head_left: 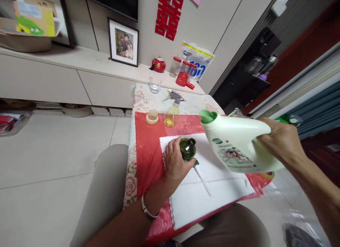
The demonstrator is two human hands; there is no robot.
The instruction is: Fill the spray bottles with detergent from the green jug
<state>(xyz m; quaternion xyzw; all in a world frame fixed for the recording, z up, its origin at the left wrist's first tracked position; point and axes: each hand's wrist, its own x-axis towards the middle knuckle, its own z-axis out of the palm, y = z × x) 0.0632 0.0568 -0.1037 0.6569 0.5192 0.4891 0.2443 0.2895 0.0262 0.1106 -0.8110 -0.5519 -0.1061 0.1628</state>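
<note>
Gripping the green glass bottle [187, 149] upright on the white cloth [212, 194], the left hand [175, 162] wraps its side; the right hand [281, 141] clasps the tilted pale-green jug [236, 144] just above, spout toward the bottle.

Left hand [174, 162] grips a small dark green glass bottle [187, 149] standing open on a white cloth [212, 190] over the red-covered desk [146, 148]. Right hand [281, 141] holds a pale green detergent jug [236, 144] tilted, spout [208, 116] above the bottle. Yellow spray bottle [172, 112], cream cap [152, 116] and a glass cup [154, 85] sit farther back.
</note>
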